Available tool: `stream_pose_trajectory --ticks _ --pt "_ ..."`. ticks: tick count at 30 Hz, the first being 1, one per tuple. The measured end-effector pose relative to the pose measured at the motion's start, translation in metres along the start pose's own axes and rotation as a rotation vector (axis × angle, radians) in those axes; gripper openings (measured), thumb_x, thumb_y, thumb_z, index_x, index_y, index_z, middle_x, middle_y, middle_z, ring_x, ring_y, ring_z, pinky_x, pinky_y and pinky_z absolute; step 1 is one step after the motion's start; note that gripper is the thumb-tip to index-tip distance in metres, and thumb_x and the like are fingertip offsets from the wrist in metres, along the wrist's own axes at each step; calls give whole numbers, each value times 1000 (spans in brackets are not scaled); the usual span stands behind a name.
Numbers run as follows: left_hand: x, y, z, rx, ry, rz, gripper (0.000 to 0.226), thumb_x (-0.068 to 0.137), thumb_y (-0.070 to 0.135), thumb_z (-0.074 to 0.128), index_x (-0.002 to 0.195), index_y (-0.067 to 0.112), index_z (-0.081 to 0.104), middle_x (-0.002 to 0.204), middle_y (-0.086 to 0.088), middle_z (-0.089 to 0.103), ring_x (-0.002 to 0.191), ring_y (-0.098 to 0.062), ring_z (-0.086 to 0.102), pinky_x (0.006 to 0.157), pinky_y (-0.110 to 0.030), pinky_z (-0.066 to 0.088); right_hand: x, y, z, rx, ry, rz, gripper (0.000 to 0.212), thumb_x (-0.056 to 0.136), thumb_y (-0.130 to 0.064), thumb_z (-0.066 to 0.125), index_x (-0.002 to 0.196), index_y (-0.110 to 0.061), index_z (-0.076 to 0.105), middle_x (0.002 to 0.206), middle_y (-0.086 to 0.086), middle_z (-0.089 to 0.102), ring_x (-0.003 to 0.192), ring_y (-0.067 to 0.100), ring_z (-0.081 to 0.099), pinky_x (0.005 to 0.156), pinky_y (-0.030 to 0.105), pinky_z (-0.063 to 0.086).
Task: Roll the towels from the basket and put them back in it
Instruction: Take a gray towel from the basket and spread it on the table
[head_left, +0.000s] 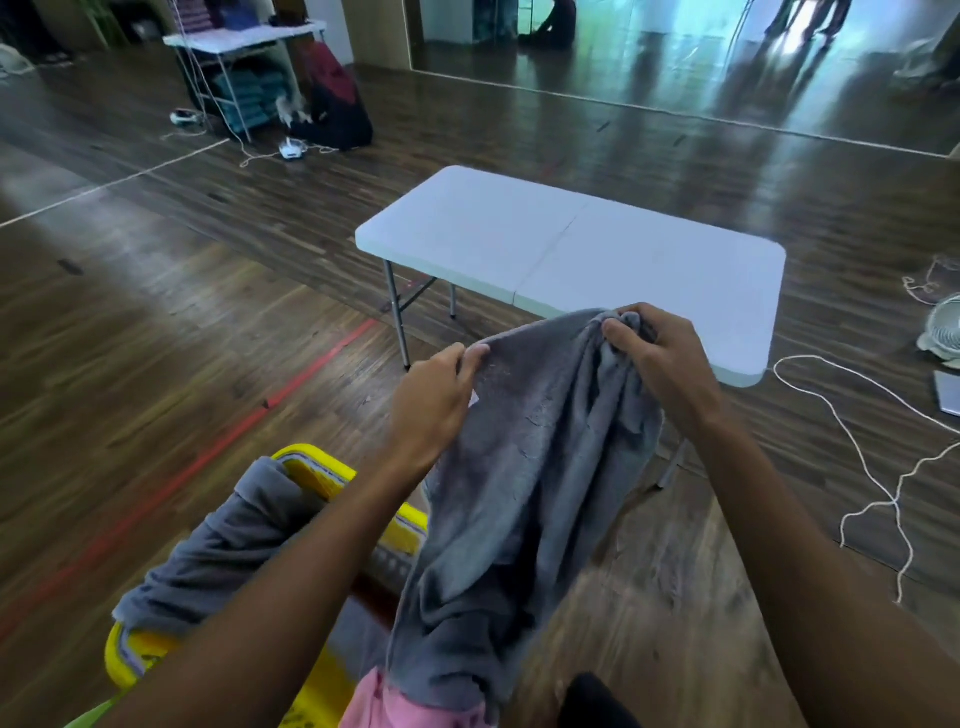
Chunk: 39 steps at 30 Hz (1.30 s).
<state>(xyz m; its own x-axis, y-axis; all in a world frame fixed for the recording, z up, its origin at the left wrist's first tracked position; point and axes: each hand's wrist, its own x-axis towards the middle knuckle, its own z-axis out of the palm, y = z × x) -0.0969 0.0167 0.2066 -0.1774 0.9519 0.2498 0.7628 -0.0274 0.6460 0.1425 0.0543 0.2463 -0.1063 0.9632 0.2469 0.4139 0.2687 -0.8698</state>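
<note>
Towel, grey (540, 467), entry one: position and hold? — Clerk

Held in the air over the yellow basket (317, 473), short of the white tabletop (571, 244). Left hand (431, 405): thumb and fingers pinching the top edge. Right hand (654, 358): fingers curled round a bunched corner. Lower end hangs down to a pink towel (384, 701); I cannot tell whether they touch. — Checker

Other stock? — Clerk

Second grey towel (223, 545), unrolled, draped over the basket rim. Nothing looks rolled yet. — Checker

Hazards? — Clerk

One: the right hands' hold is a wad, not a clean corner, so the cloth would likely land crooked on the tabletop and roll skewed. Two: the hanging end may snag the rim or drag the pink towel out as the grey one is carried forward. Three: if the end trails low it may sweep the floor (156, 364). Four: a white cord (857, 467) lies looped on the floor beside the table, where a foot could catch. — Checker
</note>
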Motion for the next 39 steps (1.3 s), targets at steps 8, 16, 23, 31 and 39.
stream_pose_trajectory --ticks 8,16,23,31,39 --pt "136 35 0 -25 -136 -8 23 86 29 35 79 14 52 83 -8 58 93 -34 56 67 -35 30 141 17 -11 84 -120 -81 20 93 -29 60 82 -13 66 78 4 68 73 17 63 77 45 52" --pt "254 39 -31 304 151 -64 9 99 25 44 93 21 50 87 -11 65 81 -33 58 65 -38 34 304 -1 12 157 -338 -226 24 91 -27 62 76 -8 62 68 -5 61 66 10 55 71 40 49" --pt "324 -6 -74 281 316 -241 12 96 16 48 94 7 56 87 -13 64 83 -30 57 67 -37 34 411 -30 88 247 -491 -252 24 88 -30 62 70 -13 59 65 -8 60 65 6 53 71 35 46" --pt "412 -133 -117 255 443 -353 10 95 20 47 93 15 56 94 -12 67 91 -34 61 77 -41 45 524 -40 223 272 -662 -249 29 90 -27 63 77 -2 56 70 -7 57 68 7 52 72 29 44" --pt "546 -230 -192 210 577 -470 16 95 20 44 99 18 60 107 -12 67 102 -36 59 76 -35 39 664 -109 377 310 -677 -284 23 91 -25 63 69 -18 58 65 -9 59 66 9 52 66 29 42"
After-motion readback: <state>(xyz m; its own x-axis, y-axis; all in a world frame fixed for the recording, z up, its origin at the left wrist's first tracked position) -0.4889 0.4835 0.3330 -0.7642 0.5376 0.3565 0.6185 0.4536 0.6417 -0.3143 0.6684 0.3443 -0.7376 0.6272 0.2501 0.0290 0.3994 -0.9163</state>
